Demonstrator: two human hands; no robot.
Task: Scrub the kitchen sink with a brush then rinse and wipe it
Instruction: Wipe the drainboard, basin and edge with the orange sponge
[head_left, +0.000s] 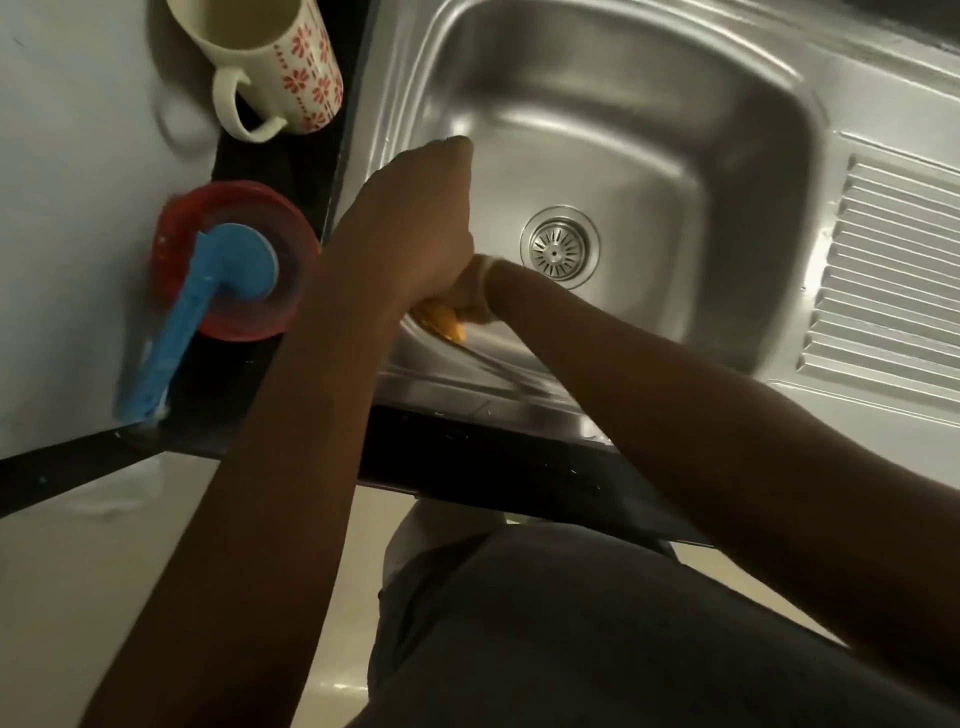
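The left hand (415, 234) covers most of the right hand (475, 291) at the near wall of the sink (649, 171), so only a scrap of a yellow thing (444, 319) shows between them; what it is cannot be told. Left of the sink, the mug (270, 67) is cut by the top edge, and the blue brush (176, 332) is blurred

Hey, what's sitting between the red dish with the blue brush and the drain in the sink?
In the head view, the left hand lies between the red dish and the drain, crossing the sink rim.
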